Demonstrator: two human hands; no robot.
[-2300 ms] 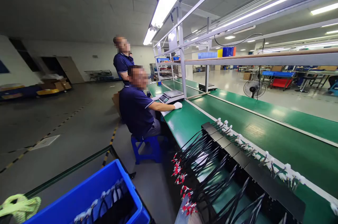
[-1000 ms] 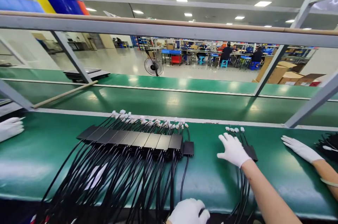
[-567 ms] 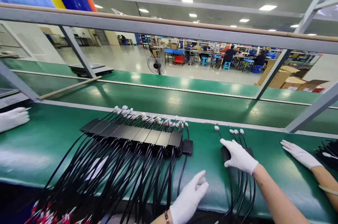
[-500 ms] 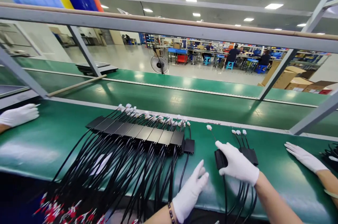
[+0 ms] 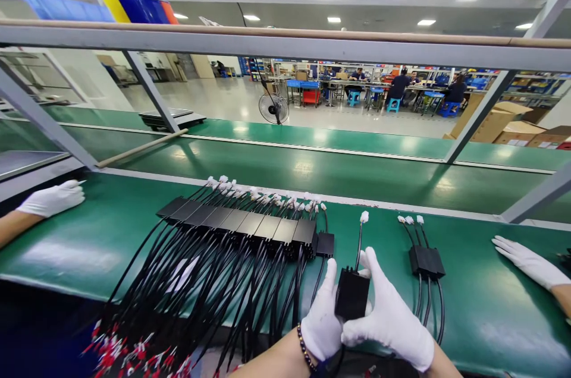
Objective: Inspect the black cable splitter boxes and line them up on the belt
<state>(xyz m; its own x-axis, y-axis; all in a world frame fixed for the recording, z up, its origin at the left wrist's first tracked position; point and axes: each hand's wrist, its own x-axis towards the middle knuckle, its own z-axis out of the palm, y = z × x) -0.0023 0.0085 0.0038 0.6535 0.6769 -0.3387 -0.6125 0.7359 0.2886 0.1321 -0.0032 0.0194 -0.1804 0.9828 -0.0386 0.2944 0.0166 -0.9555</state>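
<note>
Light-blue bin up on the shelf, cardboard boxes back right — contents can't be made out. Left hand and right hand, gloved, fingers part-curled, gripping one black module between them — over the surface, near edge.

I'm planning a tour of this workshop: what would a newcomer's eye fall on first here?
Probably the long row of black boxes left of centre on the green surface, with white connectors along its far side and red wire tips at lower left. Next, front and centre, comes the single black box between the white-gloved left hand and right hand.
</note>
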